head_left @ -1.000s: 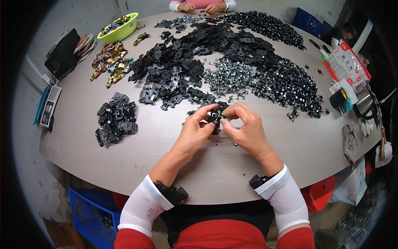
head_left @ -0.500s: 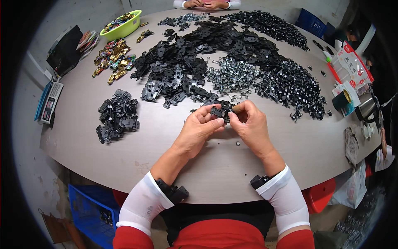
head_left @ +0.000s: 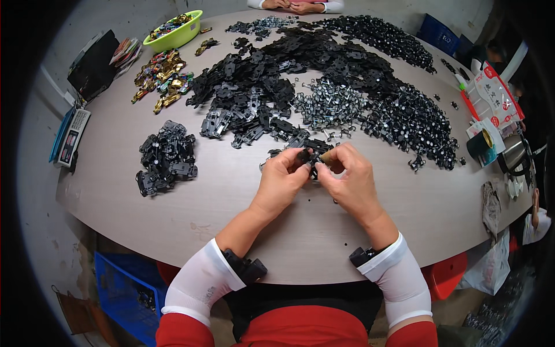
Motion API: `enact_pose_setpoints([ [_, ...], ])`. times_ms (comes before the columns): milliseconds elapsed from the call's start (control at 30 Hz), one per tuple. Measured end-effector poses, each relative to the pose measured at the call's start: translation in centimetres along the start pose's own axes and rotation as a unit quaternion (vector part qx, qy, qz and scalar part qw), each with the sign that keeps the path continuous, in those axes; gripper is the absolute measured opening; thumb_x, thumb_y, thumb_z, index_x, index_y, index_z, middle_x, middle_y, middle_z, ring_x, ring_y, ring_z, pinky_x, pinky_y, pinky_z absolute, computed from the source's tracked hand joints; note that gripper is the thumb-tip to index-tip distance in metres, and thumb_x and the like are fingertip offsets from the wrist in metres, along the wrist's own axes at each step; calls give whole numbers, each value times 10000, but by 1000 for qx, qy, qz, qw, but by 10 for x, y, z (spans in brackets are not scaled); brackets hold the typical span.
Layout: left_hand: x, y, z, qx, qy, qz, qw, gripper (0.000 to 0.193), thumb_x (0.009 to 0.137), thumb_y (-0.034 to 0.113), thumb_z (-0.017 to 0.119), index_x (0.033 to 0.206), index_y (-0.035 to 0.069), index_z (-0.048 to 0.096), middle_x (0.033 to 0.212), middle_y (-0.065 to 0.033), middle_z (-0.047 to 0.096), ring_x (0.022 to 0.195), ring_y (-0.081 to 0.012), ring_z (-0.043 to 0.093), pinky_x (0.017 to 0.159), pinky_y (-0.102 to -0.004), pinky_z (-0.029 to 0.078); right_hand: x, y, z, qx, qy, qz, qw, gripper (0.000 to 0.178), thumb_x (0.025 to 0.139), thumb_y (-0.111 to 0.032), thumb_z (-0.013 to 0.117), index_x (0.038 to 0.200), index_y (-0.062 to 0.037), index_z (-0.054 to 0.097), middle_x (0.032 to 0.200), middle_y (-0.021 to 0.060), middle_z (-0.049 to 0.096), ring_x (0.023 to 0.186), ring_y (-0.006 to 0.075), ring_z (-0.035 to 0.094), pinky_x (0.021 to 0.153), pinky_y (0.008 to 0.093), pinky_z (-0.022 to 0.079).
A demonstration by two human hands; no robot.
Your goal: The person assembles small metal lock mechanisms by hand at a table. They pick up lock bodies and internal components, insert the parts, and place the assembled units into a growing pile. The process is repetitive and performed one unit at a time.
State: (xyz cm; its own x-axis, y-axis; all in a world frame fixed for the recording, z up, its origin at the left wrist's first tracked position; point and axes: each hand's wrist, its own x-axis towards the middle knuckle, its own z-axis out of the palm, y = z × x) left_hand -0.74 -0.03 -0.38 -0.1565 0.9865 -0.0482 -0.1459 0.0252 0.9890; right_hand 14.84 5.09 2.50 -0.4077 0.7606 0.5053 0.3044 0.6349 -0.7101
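Small black plastic part (head_left: 306, 156), pinched between both hands just above the grey table (head_left: 231, 196), a little inside its near edge and beside the front of the large heap of black plastic pieces (head_left: 260, 92). Left hand (head_left: 282, 178): thumb and forefinger closed on the part's left end. Right hand (head_left: 350, 176): fingertips closed on a short tan, peg-like piece (head_left: 327, 157) that meets the part's right end; whether it is already seated cannot be told. Step in hand, as judged: fitting the peg into the part. The next move calls for steady alignment of the two pieces and a firm push between the fingertips.

Open room: bare table lies below and to both sides of the hands, out to the near rim. A separate small pile of black assembled pieces (head_left: 166, 157) sits well to the left, a cluster of silver metal fittings (head_left: 329, 107) just beyond the hands. Another person's hands (head_left: 295, 6) rest at the far edge, well apart.
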Motion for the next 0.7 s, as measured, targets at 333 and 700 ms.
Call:
enact_pose_setpoints([
  [333, -5, 6, 7, 158, -29, 58, 985, 268, 884, -12, 609, 1149, -10, 653, 894, 30, 654, 776, -30, 554, 681, -202, 469, -4, 3, 0, -55, -42, 30, 997, 136, 744, -73, 672, 766, 1, 561, 756, 145, 600, 649, 322, 610, 618, 421, 508],
  [700, -9, 11, 7, 168, -44, 53, 983, 271, 903, 1, 595, 1169, -31, 631, 962, -14, 668, 838, -60, 594, 761, -226, 501, -6, -5, 2, -78, -24, 24, 996, 150, 767, -69, 685, 780, -4, 551, 757, 140, 618, 649, 312, 622, 618, 412, 515],
])
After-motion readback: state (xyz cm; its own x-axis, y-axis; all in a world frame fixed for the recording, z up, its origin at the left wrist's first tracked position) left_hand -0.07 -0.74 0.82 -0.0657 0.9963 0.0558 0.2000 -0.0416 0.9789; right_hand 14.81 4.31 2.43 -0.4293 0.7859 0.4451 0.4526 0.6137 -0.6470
